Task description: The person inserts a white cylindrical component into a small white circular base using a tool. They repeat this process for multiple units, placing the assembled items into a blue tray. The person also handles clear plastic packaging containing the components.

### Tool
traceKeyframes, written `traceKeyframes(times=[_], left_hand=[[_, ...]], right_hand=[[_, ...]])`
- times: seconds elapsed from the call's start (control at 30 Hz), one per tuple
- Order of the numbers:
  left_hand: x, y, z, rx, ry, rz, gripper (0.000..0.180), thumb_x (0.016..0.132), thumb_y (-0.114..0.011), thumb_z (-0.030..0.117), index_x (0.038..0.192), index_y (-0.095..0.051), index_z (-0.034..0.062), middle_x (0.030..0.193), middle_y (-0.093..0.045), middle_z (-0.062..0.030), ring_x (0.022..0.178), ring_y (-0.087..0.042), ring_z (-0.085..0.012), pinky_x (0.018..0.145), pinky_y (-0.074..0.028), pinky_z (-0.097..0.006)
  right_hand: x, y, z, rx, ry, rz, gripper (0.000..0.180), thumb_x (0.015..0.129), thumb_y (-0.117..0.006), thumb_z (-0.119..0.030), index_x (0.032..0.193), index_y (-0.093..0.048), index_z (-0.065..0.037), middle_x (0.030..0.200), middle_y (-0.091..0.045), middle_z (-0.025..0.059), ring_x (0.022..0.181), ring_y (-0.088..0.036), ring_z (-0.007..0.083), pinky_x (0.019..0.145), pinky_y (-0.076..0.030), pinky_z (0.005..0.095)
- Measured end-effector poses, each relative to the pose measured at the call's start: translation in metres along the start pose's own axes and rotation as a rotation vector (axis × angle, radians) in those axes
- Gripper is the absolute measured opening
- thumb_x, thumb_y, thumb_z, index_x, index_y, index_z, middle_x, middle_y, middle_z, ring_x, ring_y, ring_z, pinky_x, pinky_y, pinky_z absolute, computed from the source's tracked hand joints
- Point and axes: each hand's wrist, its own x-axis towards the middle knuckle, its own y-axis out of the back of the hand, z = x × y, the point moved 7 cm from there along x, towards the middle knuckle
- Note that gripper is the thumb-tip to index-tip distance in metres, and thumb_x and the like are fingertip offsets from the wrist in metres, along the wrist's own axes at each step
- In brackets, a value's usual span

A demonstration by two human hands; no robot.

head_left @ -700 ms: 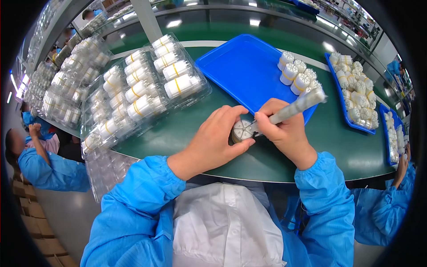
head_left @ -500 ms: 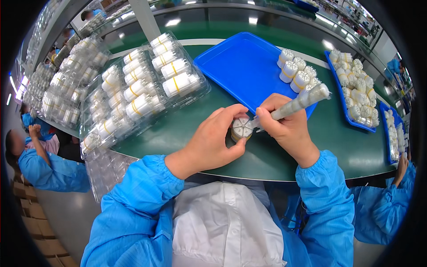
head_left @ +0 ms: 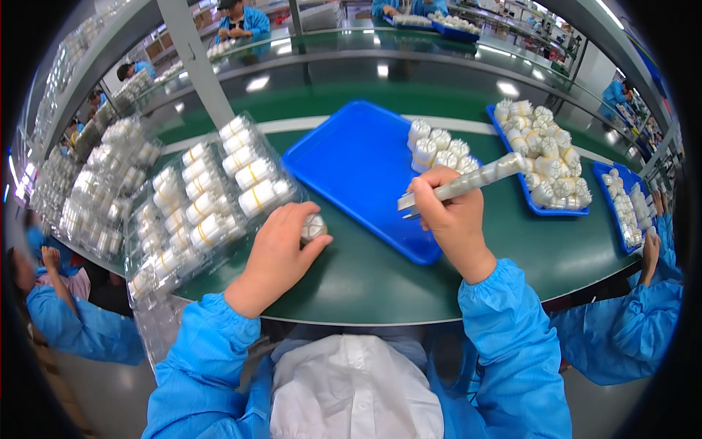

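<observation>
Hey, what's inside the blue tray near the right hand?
White cylinders stand clustered toward the right of the blue tray, their segmented ends up. The right hand and its long tool cover part of it, hiding anything behind them.

Light was bright; a tube lamp (head_left: 610,14) glowed at upper right. Glare spotted the dark surface (head_left: 322,78) beyond the table (head_left: 365,296), whose near edge bowed. Corners were black.

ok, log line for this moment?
left hand: around round white piece | right hand: gripping tweezer-like tool | blue tray: white bundles at right side
</observation>
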Motion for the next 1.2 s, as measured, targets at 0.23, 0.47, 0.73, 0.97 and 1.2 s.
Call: traceKeyframes(times=[0.23, 0.47, 0.73, 0.97, 1.2], left_hand=[[0.060, 0.007, 0.063, 0.316, -0.263, 0.029, 0.042, 0.079, -0.078, 0.018, 0.115, -0.062, 0.0022, 0.109, -0.062, -0.0141, 0.103, -0.057, -0.0338, 0.089, -0.048, -0.043], [0.153, -0.075, 0.090, 0.080, -0.355, -0.182, 0.039, 0.083, -0.069, 0.009, 0.119, -0.060, -0.0025, 0.114, -0.059, -0.0202, 0.103, -0.059, -0.0380, 0.086, -0.051, -0.045], [0.173, -0.129, 0.073, -0.043, -0.304, -0.256, 0.031, 0.085, -0.068, 0.009, 0.114, -0.061, -0.0015, 0.117, -0.053, -0.0274, 0.101, -0.063, -0.0441, 0.087, -0.054, -0.049], [0.177, -0.133, 0.039, -0.127, -0.239, -0.204, 0.033, 0.082, -0.073, 0.021, 0.106, -0.060, 0.0009, 0.105, -0.063, -0.0244, 0.098, -0.064, -0.0417, 0.081, -0.054, -0.049], [0.164, -0.030, 0.046, -0.027, -0.149, -0.065, 0.043, 0.079, -0.077, 0.021, 0.114, -0.065, -0.0002, 0.112, -0.069, -0.0185, 0.101, -0.068, -0.0339, 0.086, -0.054, -0.039]], right_hand=[[0.006, 0.022, -0.003, 0.032, 0.052, 0.118, 0.015, 0.092, -0.069, -0.008, 0.079, -0.065, -0.002, 0.065, -0.060, 0.0010, 0.054, -0.055, 0.0068, 0.047, -0.041, 0.0239], [0.012, 0.025, -0.004, -0.072, 0.216, 0.153, 0.012, 0.087, -0.068, -0.001, 0.076, -0.062, 0.000, 0.069, -0.060, 0.0037, 0.062, -0.055, 0.0091, 0.055, -0.042, 0.0277], [0.013, 0.047, -0.014, 0.076, 0.115, 0.220, 0.017, 0.094, -0.066, -0.004, 0.078, -0.062, 0.001, 0.069, -0.060, 0.0021, 0.054, -0.052, 0.0061, 0.048, -0.039, 0.0238], [0.017, 0.021, 0.003, -0.076, 0.193, 0.143, 0.011, 0.092, -0.068, -0.007, 0.084, -0.067, -0.001, 0.069, -0.061, 0.0000, 0.060, -0.053, 0.0044, 0.052, -0.039, 0.0238], [0.015, 0.036, -0.008, 0.157, 0.043, 0.171, 0.017, 0.096, -0.066, -0.015, 0.086, -0.066, -0.001, 0.069, -0.063, 0.0025, 0.051, -0.054, 0.0056, 0.044, -0.041, 0.0205]])
